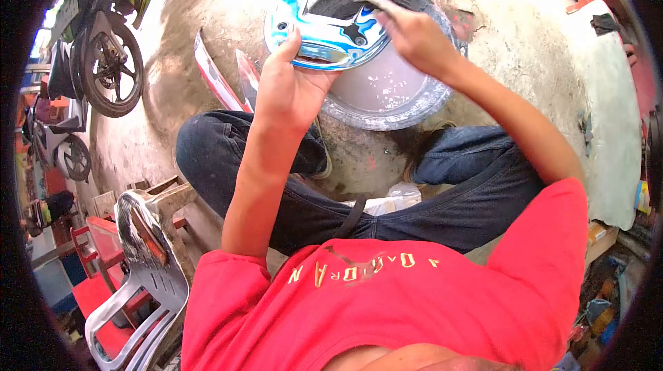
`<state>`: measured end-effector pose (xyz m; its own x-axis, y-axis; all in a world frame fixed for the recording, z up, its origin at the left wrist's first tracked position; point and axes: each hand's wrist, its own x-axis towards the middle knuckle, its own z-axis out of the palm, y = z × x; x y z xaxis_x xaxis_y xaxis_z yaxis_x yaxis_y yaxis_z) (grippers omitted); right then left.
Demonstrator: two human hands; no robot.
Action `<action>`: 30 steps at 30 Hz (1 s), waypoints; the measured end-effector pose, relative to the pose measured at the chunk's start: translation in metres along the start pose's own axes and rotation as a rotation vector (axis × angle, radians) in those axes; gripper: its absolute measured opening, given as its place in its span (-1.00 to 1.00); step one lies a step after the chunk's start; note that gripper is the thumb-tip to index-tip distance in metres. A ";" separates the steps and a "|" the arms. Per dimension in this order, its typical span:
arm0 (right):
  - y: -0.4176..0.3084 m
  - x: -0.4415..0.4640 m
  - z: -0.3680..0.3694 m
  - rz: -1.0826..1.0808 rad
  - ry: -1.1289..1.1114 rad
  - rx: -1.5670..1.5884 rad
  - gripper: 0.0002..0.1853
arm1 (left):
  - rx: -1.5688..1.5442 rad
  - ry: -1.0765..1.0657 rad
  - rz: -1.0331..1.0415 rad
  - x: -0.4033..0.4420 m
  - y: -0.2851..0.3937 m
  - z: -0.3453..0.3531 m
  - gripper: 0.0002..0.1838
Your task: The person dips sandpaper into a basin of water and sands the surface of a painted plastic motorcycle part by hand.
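My left hand is closed on the lower edge of a glossy blue-and-white plastic motorcycle panel, its thumb on the top face. The panel is tilted over the left side of a round grey tub of cloudy greyish water with patches of white foam. At the panel's right end is my right hand, fingers curled and slightly blurred. Something thin and dark shows near its fingertips, but I cannot make out what it is.
Two red-and-white panels lie left of the tub on the stained concrete floor. Motorcycles stand at upper left. A worn grey plastic chair is at lower left. A pale slab runs along the right. My bent legs flank the tub's near side.
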<state>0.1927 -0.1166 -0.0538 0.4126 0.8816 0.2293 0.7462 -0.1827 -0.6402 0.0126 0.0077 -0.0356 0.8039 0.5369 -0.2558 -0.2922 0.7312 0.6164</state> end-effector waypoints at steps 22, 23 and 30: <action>0.016 0.013 0.003 -0.040 -0.018 -0.115 -0.71 | 0.024 -0.039 -0.005 -0.005 -0.007 0.009 -0.59; 0.018 0.009 0.013 -0.134 0.075 -0.101 -0.71 | 0.039 -0.016 0.005 -0.008 -0.007 0.014 -0.60; 0.020 0.000 0.020 -0.225 -0.028 -0.267 -0.64 | 0.008 -0.058 -0.030 -0.005 -0.018 0.002 -0.62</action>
<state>0.1968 -0.1113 -0.0811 0.2106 0.9237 0.3199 0.9285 -0.0867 -0.3611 0.0145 -0.0086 -0.0441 0.8413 0.4888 -0.2307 -0.2635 0.7435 0.6146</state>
